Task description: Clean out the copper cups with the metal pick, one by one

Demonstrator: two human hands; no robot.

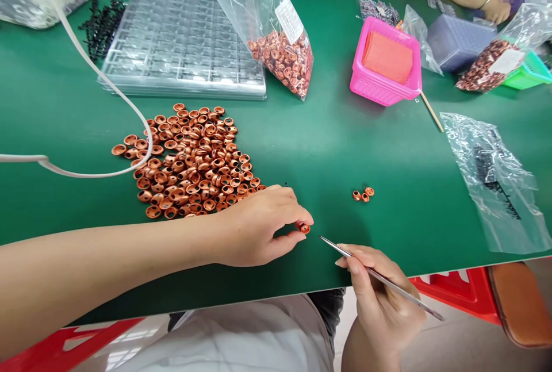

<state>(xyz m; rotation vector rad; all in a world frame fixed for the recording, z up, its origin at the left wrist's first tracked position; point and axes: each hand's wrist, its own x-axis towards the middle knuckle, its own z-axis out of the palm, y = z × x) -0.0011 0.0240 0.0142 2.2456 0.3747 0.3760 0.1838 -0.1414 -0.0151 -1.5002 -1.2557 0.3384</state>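
Observation:
My left hand [263, 225] pinches one small copper-coloured cup-shaped piece [305, 229] between thumb and fingertips, just above the green table. In my right hand [383, 297] is a pair of metal tweezers [388, 283], held like a pen. Their tip points at the held piece, a short gap away, and a tiny dark speck shows there, too small to name. Beyond my left hand spreads a loose pile of copper-coloured cup-shaped pieces [194, 159] with holes in them. Three more such pieces [365, 197] lie apart, up from my right hand.
Stacked clear plastic trays [181, 44] and a bag of copper-coloured pieces [284, 56] lie behind the pile. A white cable [103, 87] arches over the left. A pink basket [386, 93] and a plastic bag with black parts [495, 182] are on the right. Another person's hand [495, 8] rests far right.

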